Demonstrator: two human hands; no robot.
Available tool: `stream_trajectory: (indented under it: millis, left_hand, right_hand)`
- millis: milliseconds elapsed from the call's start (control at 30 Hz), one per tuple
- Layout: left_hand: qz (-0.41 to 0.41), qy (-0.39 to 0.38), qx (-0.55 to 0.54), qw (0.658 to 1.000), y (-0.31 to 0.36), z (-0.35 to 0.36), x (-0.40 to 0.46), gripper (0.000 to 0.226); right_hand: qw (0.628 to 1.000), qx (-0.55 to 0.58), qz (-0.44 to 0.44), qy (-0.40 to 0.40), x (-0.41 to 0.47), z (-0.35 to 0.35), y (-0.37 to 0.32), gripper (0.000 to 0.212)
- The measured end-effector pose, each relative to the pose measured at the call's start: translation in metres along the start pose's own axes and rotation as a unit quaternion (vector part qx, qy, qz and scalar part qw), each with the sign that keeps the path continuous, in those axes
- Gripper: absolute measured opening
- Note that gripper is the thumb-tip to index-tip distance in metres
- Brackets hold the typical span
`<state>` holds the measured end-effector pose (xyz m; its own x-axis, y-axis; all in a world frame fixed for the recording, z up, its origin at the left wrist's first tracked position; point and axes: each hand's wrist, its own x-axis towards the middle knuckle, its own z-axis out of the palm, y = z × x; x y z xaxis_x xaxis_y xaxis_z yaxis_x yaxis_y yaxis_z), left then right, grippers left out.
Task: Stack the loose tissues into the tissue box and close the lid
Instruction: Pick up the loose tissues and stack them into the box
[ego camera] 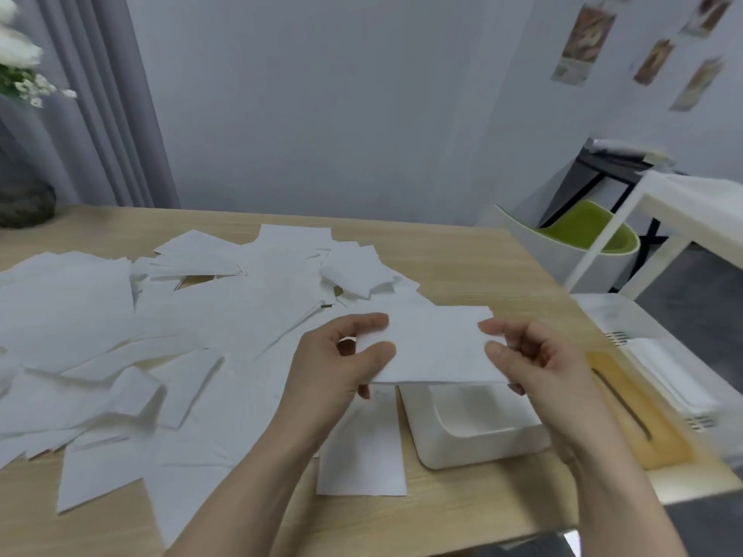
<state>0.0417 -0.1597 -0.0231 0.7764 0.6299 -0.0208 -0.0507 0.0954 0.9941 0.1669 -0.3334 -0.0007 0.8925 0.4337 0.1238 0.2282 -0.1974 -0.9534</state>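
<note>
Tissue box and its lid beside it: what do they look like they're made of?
The tissue box looks like smooth moulded plastic: off-white, rounded corners, slight sheen. The lid right of it looks like light wood or bamboo: flat, yellowish, with a dark slot. Blur leaves grain unclear.

A dark vase (24,199) with white flowers (20,54) is seen at the far left corner of the wooden table (462,251). Grey curtains (100,94) are hung behind it. Pictures (583,42) are pinned to the right wall, above a green-seated chair (591,231) and a white side table (691,207).
</note>
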Motion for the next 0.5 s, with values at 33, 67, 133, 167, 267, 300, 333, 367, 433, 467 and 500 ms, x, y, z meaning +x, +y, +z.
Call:
stream_trajectory:
  millis: [33, 67, 133, 167, 267, 300, 333, 367, 433, 467, 500]
  left_hand:
    - [0.004, -0.008, 0.008, 1.0, 0.0, 0.007, 0.002, 0.027]
    - [0.01, -0.015, 0.021, 1.0, -0.001, 0.014, 0.003, 0.025]
    - [0.025, -0.023, 0.059, 0.998, -0.001, 0.028, 0.006, 0.021]
    - [0.029, -0.024, 0.084, 0.996, -0.002, 0.034, 0.008, 0.02]
    - [0.046, -0.025, 0.143, 0.988, -0.006, 0.05, 0.011, 0.014]
    - [0.057, -0.023, 0.16, 0.985, -0.008, 0.053, 0.012, 0.011]
    - [0.071, -0.019, 0.18, 0.981, -0.011, 0.056, 0.013, 0.009]
    - [0.09, -0.016, 0.21, 0.974, -0.013, 0.059, 0.013, 0.011]
    - [0.129, -0.01, 0.286, 0.949, -0.019, 0.064, 0.012, 0.018]
    - [0.147, -0.006, 0.315, 0.938, -0.021, 0.067, 0.012, 0.018]
    - [0.161, -0.004, 0.335, 0.928, -0.022, 0.069, 0.011, 0.016]
  right_hand:
    - [1.0, -0.004, -0.002, 0.005, 0.002, -0.007, 0.001, 0.022]
    - [1.0, -0.009, -0.003, 0.009, 0.004, -0.014, 0.003, 0.02]
    - [0.999, -0.031, -0.006, 0.022, 0.008, -0.027, 0.005, 0.018]
    - [0.998, -0.046, -0.008, 0.032, 0.009, -0.032, 0.008, 0.018]
    - [0.992, -0.112, -0.023, 0.055, 0.009, -0.043, 0.015, 0.02]
    - [0.987, -0.147, -0.027, 0.057, 0.008, -0.046, 0.019, 0.02]
    - [0.981, -0.181, -0.03, 0.06, 0.006, -0.048, 0.022, 0.022]
    - [0.976, -0.206, -0.033, 0.064, 0.004, -0.05, 0.025, 0.024]
    - [0.966, -0.246, -0.038, 0.078, 0.001, -0.053, 0.029, 0.025]
    - [0.958, -0.271, -0.042, 0.086, -0.001, -0.053, 0.029, 0.025]
    - [0.949, -0.296, -0.048, 0.095, -0.002, -0.053, 0.03, 0.025]
